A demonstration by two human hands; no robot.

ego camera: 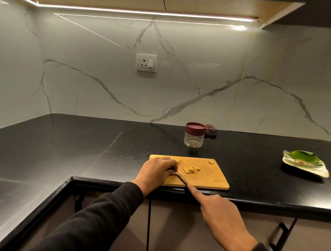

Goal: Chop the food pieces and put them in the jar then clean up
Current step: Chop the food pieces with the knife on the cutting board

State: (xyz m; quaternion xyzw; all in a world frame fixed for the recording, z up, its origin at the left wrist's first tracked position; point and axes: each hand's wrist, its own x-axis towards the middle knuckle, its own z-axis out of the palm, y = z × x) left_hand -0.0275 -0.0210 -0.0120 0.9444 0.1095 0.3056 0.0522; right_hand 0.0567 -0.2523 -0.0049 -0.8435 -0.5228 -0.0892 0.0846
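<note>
A wooden cutting board (208, 176) lies at the counter's front edge. A small heap of chopped pale food strips (192, 169) sits near its middle, one whole piece (211, 162) lies at its back right, and another piece (177, 160) shows beside my left fingers. My left hand (157, 171) rests curled on the board's left part, fingertips at the knife tip, over a piece I cannot see. My right hand (221, 212) grips a knife (182, 178), index finger stretched along the blade's spine. A glass jar (194, 135) with a maroon lid stands behind the board.
A dark checked cloth (211, 130) lies behind the jar against the marble wall. A foil plate with a green leaf (305, 162) sits at the right. The black counter (81, 149) turns an L-corner at the left. A wall socket (146, 63) is above.
</note>
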